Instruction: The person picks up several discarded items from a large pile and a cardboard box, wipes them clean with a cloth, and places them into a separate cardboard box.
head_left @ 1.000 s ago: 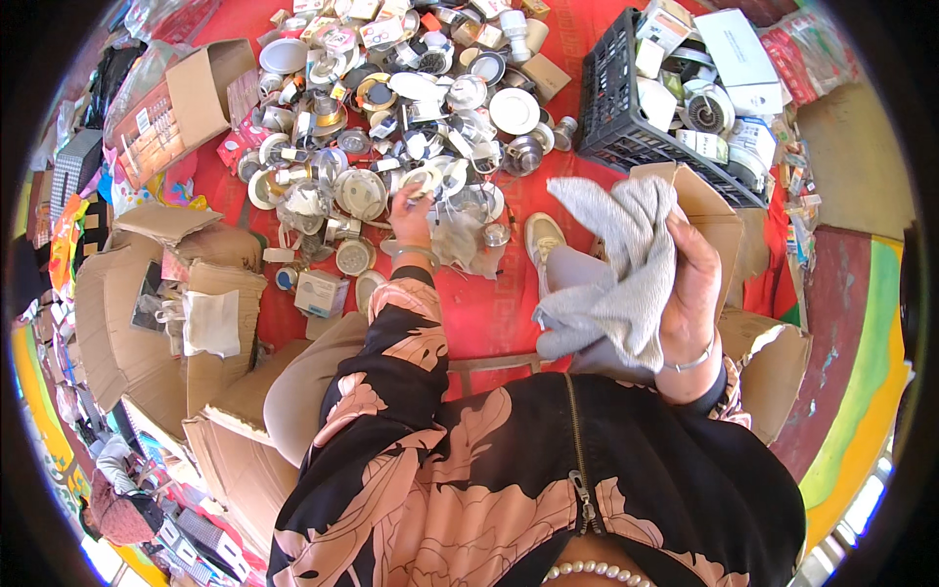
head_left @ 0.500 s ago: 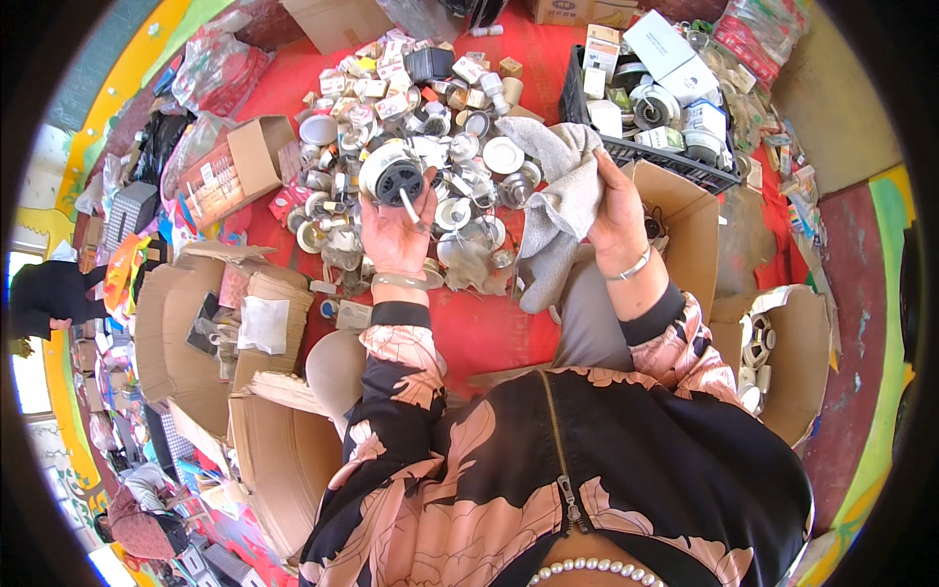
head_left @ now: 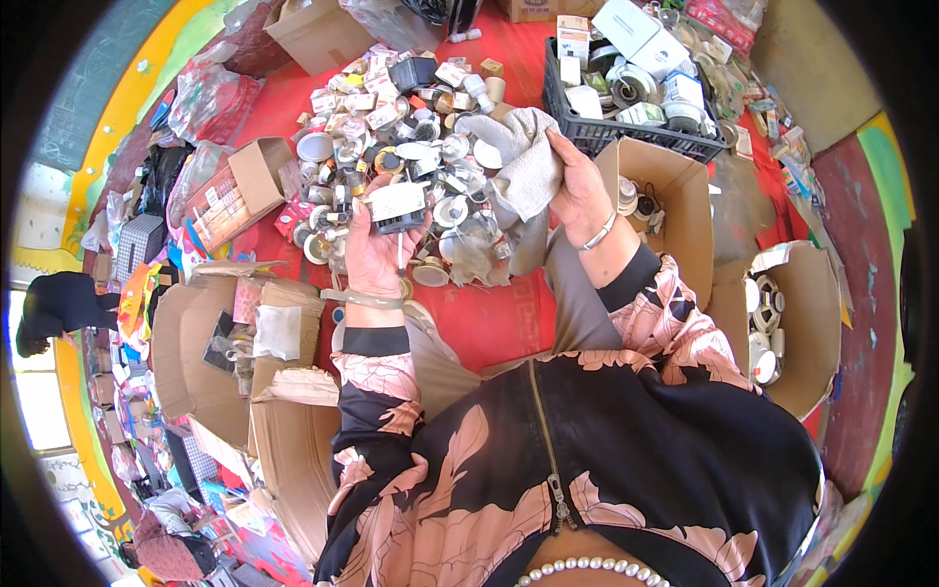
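Observation:
My left hand is closed around a round white and black lamp fitting, probably a downlight. A short white lead hangs from it past my fingers. The fitting is tilted so its pale flat side faces up. My right hand grips a grey cloth, which drapes down to the left and stays apart from the fitting. Below and beyond both hands lies a heap of lamp fittings and small boxes on a red floor covering.
A black plastic crate of fittings stands far right. Open cardboard boxes with fittings are at my right, more cardboard boxes at my left. Another person stands far left; one more is at lower left.
The fitting has turned in my left hand, from its black vented side showing to its pale side up. Both hands have shifted slightly left in the picture, the cloth with the right one.

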`<state>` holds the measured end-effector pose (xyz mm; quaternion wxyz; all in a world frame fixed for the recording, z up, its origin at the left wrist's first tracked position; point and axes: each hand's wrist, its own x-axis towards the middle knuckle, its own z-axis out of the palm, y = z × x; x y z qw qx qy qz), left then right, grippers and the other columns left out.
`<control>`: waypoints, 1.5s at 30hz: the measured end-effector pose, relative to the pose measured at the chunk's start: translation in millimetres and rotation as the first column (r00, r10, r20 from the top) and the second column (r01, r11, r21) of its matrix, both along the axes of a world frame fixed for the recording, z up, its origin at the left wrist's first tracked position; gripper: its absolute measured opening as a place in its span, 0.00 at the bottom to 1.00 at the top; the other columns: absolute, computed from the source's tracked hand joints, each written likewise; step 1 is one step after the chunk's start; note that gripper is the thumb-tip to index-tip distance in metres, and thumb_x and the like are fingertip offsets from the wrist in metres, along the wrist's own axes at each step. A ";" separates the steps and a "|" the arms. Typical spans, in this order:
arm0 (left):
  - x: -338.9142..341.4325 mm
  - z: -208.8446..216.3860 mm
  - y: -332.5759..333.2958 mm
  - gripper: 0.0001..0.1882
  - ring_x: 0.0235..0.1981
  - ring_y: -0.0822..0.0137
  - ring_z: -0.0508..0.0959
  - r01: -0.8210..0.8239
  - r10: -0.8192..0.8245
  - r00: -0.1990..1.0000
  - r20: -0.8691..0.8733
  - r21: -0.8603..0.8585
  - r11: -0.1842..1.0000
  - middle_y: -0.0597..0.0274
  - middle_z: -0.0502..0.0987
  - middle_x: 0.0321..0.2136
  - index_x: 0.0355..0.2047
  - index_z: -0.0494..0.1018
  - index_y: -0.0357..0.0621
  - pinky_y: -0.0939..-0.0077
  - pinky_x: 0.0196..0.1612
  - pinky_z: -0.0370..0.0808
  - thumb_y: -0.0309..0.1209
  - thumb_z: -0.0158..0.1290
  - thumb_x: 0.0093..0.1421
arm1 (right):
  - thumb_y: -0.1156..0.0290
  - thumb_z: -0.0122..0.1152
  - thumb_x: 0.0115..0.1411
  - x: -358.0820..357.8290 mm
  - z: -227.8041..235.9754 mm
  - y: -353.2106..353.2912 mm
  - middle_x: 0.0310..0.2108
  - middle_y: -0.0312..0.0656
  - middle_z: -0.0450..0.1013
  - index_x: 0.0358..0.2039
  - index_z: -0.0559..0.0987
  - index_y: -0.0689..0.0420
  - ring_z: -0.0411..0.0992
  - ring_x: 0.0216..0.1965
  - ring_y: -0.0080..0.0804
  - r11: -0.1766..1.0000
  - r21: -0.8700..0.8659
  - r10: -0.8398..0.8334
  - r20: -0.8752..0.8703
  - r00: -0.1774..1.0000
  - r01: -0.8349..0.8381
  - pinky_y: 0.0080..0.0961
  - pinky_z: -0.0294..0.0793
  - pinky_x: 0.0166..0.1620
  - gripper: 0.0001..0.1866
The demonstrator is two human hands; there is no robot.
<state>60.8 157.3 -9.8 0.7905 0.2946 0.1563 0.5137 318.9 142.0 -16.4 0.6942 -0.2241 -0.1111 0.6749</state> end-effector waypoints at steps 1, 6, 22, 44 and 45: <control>-1.2 -4.3 0.0 0.30 0.42 0.49 0.72 -0.003 0.003 1.000 -0.020 -0.002 1.000 0.48 0.69 0.41 0.49 0.61 0.40 0.58 0.42 0.74 0.48 0.53 0.53 | 0.67 0.47 0.60 -2.4 -0.6 1.3 0.40 0.42 0.72 0.43 0.71 0.61 0.71 0.41 0.32 0.999 0.023 -0.027 0.011 1.000 0.026 0.30 0.68 0.48 0.14; 4.3 -9.1 6.4 0.30 0.43 0.52 0.72 -0.034 0.029 0.996 -0.079 -0.055 0.998 0.49 0.70 0.42 0.49 0.62 0.37 0.60 0.42 0.74 0.47 0.51 0.54 | 0.64 0.45 0.61 -25.1 29.2 -10.2 0.45 0.38 0.69 0.46 0.70 0.59 0.68 0.45 0.29 0.967 0.237 -0.148 0.250 0.957 0.088 0.29 0.67 0.49 0.16; 7.6 -22.9 1.9 0.26 0.53 0.60 0.64 -0.114 0.123 0.866 -0.485 0.048 0.992 0.56 0.64 0.51 0.53 0.57 0.40 0.64 0.54 0.61 0.40 0.47 0.59 | 0.69 0.56 0.50 -88.5 7.8 10.6 0.25 0.41 0.70 0.34 0.73 0.56 0.69 0.31 0.39 0.748 0.586 -0.644 0.755 -0.127 -0.311 0.32 0.63 0.35 0.10; 14.5 -3.9 -6.1 0.28 0.44 0.63 0.72 -0.057 0.032 0.892 -0.450 -0.043 0.997 0.58 0.68 0.47 0.51 0.61 0.41 0.69 0.44 0.71 0.49 0.44 0.59 | 0.65 0.55 0.55 -80.9 1.7 23.7 0.22 0.45 0.71 0.31 0.75 0.64 0.68 0.23 0.33 0.894 0.446 -0.432 0.885 0.173 -0.050 0.29 0.67 0.29 0.13; 11.4 1.4 -5.4 0.29 0.41 0.66 0.73 -0.029 -0.001 0.931 -0.365 -0.076 0.997 0.58 0.70 0.44 0.52 0.61 0.40 0.73 0.40 0.71 0.49 0.45 0.59 | 0.64 0.54 0.57 -77.0 6.5 24.2 0.21 0.37 0.71 0.31 0.76 0.64 0.64 0.21 0.21 0.953 0.299 -0.296 0.896 0.330 0.042 0.22 0.65 0.26 0.14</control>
